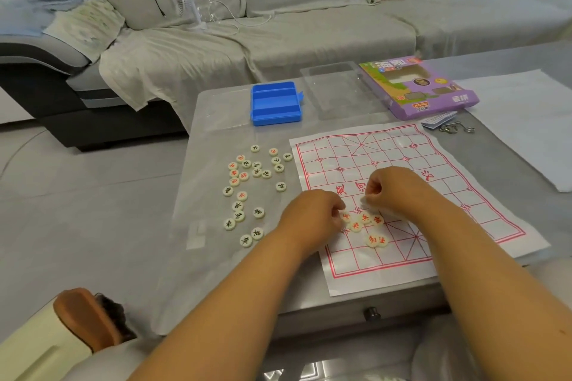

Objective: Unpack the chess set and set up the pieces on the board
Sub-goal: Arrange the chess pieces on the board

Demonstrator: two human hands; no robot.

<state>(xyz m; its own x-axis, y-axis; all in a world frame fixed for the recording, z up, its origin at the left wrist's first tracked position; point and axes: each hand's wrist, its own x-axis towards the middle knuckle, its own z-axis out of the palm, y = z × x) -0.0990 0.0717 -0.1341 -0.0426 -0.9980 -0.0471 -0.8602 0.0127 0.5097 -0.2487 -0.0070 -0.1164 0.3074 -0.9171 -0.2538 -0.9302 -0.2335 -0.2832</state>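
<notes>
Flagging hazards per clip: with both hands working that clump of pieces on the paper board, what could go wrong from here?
1. The paper board overhangs the table edge; a forearm could drag it and scatter the red-marked pieces.
2. Both hands, left and right, crowd that clump, so they could knock neighbouring pieces.

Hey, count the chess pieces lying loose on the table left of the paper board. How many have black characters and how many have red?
Black-lettered pieces: 16
Red-lettered pieces: 7
Total: 23
</notes>
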